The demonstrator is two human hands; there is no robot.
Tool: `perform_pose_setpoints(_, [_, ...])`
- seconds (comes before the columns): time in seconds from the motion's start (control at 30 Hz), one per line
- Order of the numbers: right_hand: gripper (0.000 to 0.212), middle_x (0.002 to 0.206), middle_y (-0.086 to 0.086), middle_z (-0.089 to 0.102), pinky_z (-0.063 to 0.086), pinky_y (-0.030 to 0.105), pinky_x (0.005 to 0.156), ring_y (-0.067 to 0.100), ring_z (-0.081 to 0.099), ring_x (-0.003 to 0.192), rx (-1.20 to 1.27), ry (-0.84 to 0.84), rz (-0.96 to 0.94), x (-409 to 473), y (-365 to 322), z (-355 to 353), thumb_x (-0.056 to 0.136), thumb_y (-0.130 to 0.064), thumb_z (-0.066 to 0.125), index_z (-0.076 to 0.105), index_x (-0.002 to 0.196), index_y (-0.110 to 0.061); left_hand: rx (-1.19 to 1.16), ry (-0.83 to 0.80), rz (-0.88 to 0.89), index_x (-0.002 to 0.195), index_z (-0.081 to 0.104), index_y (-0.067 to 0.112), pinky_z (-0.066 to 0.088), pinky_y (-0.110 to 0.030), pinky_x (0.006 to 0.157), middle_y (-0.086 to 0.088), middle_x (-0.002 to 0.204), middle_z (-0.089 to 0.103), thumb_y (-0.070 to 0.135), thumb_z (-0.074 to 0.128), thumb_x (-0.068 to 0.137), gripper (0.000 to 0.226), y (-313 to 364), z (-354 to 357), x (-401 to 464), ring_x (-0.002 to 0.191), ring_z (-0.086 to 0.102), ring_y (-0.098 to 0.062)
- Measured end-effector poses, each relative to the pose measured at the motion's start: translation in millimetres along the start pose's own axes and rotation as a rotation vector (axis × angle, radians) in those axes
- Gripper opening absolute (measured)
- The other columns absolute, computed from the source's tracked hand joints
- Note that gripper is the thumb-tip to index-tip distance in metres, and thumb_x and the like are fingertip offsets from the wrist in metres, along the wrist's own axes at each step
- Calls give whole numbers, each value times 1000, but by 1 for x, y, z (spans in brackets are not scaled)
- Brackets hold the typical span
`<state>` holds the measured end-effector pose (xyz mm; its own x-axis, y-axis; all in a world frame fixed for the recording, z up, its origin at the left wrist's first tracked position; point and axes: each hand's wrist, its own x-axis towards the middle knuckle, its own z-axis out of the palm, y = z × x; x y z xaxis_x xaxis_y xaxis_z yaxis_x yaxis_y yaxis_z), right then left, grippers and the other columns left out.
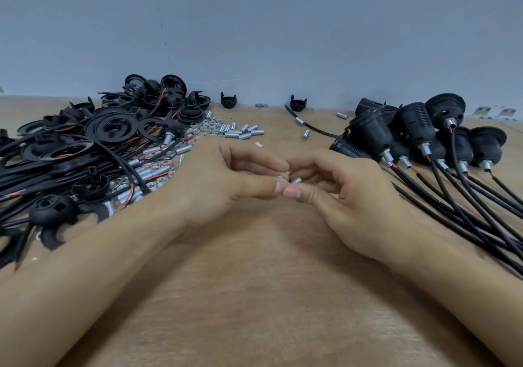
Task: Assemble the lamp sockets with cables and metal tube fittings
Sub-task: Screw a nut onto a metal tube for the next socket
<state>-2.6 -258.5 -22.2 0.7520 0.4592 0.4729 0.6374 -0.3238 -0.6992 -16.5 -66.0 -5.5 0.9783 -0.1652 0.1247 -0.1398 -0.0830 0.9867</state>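
Observation:
My left hand (226,179) and my right hand (348,196) meet fingertip to fingertip over the middle of the wooden table (268,296). Between the fingers of my right hand shows a small silver metal tube fitting (296,180). A second small silver piece (279,177) is pinched at my left fingertips; most of it is hidden. Left of my hands lies a heap of black socket parts, rings and cables (93,151). On the right lie several assembled black lamp sockets with cables (418,137).
Loose silver tube fittings (243,132) and nuts (206,127) are scattered behind my left hand. Two black socket caps (228,100) (298,102) stand near the grey wall. A single cable with a tube (311,124) lies beyond my hands.

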Motion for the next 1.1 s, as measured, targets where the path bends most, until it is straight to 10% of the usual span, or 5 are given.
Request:
perform_pose_setpoints(0.17, [10, 80, 4, 74, 59, 28, 63, 17, 71, 65, 199, 85, 109, 1, 0, -2, 85, -9, 72, 72, 93, -15, -264, 46, -98, 79, 79, 12, 56, -21, 60, -14, 84, 76, 15, 84, 49, 31, -4, 5, 4, 76, 75, -21])
perform_pose_setpoints(0.33, [11, 63, 7, 68, 56, 27, 48, 16, 65, 49, 154, 173, 134, 1, -2, -6, 76, -25, 78, 73, 79, -16, -279, 101, -175, 81, 78, 9, 54, -18, 54, -17, 86, 76, 17, 81, 53, 28, -7, 8, 4, 75, 75, -21])
perform_pose_setpoints(0.93, [24, 75, -3, 73, 60, 32, 66, 13, 72, 68, 63, 222, 1, -1, -5, -6, 84, -8, 75, 71, 89, -31, -439, 66, -146, 81, 78, 6, 57, -22, 65, -19, 90, 75, 10, 79, 53, 28, -5, 7, 3, 83, 75, -25])
perform_pose_setpoints(1.1, [10, 84, -4, 73, 58, 29, 65, 9, 69, 70, -154, 258, -241, -1, -5, -6, 83, -7, 74, 75, 92, -12, -380, 56, -88, 84, 78, 4, 56, -19, 62, -13, 79, 75, 19, 79, 54, 33, -5, 8, 2, 68, 72, -15])
